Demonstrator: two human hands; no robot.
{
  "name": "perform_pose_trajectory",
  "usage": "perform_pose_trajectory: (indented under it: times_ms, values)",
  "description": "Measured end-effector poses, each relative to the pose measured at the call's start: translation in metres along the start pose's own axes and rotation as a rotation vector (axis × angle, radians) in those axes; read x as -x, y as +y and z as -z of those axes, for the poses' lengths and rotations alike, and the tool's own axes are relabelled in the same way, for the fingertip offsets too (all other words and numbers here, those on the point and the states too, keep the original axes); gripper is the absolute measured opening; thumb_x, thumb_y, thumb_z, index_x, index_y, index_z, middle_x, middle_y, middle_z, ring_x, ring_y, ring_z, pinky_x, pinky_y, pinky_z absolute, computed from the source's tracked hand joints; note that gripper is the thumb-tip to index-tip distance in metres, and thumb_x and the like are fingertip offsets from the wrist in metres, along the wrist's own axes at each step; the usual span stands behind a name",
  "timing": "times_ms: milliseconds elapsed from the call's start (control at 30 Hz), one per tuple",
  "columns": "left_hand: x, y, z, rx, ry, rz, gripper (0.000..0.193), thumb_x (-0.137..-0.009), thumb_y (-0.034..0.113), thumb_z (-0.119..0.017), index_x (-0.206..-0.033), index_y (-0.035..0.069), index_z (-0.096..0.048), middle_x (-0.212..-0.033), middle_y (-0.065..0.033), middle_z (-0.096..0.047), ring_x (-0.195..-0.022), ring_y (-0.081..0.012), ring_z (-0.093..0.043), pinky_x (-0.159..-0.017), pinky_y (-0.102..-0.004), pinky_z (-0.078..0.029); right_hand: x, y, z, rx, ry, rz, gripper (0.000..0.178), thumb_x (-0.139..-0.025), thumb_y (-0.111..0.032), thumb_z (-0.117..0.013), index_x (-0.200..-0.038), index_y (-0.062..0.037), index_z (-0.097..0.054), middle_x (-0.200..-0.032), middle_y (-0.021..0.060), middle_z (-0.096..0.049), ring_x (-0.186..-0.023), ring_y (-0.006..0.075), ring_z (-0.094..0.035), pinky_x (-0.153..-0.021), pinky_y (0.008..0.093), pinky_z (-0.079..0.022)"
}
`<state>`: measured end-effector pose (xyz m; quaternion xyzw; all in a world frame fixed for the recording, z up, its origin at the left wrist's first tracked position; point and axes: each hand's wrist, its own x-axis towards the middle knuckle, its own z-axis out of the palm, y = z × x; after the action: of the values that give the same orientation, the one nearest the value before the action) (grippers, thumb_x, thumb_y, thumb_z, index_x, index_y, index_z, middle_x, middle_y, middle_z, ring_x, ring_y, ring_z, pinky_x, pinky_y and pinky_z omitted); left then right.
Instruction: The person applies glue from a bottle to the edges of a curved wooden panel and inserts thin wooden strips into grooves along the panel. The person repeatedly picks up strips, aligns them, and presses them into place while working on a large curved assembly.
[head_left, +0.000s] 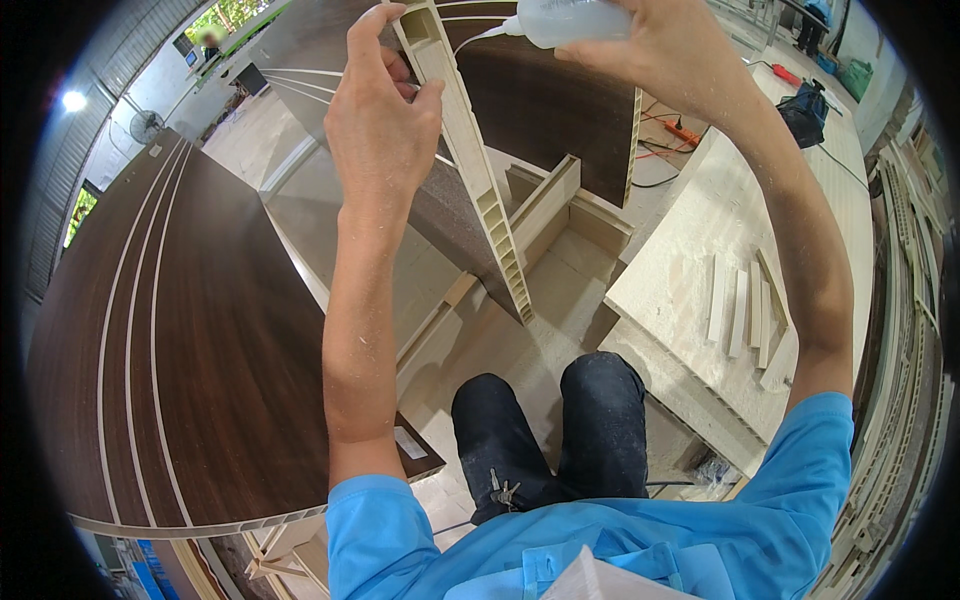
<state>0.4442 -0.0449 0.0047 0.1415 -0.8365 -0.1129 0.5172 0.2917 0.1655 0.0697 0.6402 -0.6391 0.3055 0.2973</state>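
**A:** Going left to right: a striped board (230, 340) off to the side, then the left hand (385, 130) up by the panel (467, 150). Index reaches the top corner, thumb against the edge. Is it actually pinching it?

**B:** Can't tell tbh, the other fingers are curled and partly hidden. Either way I'd brace the panel firmly there. It's between the forearms, narrow edge facing the person, open cells at the low end, and something that long could wobble.

**A:** Next, the nozzle (487, 38), bent tip just beside the upper part of that edge. Touching?

**B:** Not sure from this angle. I'd run it close along the solid rail, slow and even, and go easy near the cells, since anything runny might drop in.

**A:** Then the bottle (572, 22), with the right hand (665, 50) wrapped round it, tipped sideways.

**B:** Good grip imo. Gentle squeeze, let the wrist steer. Far right, loose strips (738, 305) lie on the bench (672, 235), so I'd watch for drips there.
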Motion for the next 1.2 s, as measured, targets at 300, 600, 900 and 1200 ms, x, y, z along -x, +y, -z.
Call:
perform_pose_trajectory:
  times_ms: [300, 600, 900, 1200]
  values:
    - [-0.001, -0.001, -0.001, 0.008, 0.007, -0.004, 0.073, -0.082, 0.006, -0.086, -0.148, 0.018, -0.056, -0.088, -0.003, -0.068, -0.078, -0.0166, -0.072, -0.073, -0.0353, -0.06, 0.001, -0.001, -0.001, -0.009, 0.055, -0.067, 0.043, -0.085, -0.015, -0.08, -0.125, -0.0012, -0.073, -0.116, 0.0152, -0.07, -0.11, 0.0286, -0.068, -0.095, 0.0389, -0.056]
    - [0.002, 0.013, -0.003, 0.047, 0.08, -0.049, 0.072, -0.082, -0.004, -0.08, -0.147, 0.015, -0.055, -0.086, -0.0038, -0.062, -0.076, -0.0184, -0.067, -0.072, -0.0352, -0.057, 0.074, 0.017, -0.039, -0.124, 0.066, -0.138, 0.051, -0.081, -0.015, -0.086, -0.13, -0.0112, -0.072, -0.118, 0.009, -0.073, -0.105, 0.0294, -0.071, -0.094, 0.0371, -0.056]
    - [0.003, 0.019, -0.007, 0.092, 0.12, -0.018, 0.074, -0.08, -0.011, -0.076, -0.146, 0.016, -0.055, -0.083, -0.0039, -0.057, -0.074, -0.0168, -0.062, -0.068, -0.0342, -0.055, 0.118, 0.023, -0.08, -0.263, -0.072, -0.267, 0.048, -0.082, -0.013, -0.084, -0.128, -0.0096, -0.072, -0.115, 0.0106, -0.071, -0.106, 0.0315, -0.072, -0.093, 0.0414, -0.059]
    - [-0.004, 0.015, -0.002, 0.157, 0.06, 0.009, 0.074, -0.08, -0.011, -0.076, -0.145, 0.016, -0.055, -0.085, -0.0042, -0.057, -0.075, -0.017, -0.062, -0.069, -0.0343, -0.055, 0.115, 0.026, -0.088, -0.232, -0.1, -0.212, 0.047, -0.081, -0.012, -0.082, -0.127, -0.0086, -0.072, -0.114, 0.0114, -0.07, -0.106, 0.0325, -0.07, -0.092, 0.0428, -0.058]
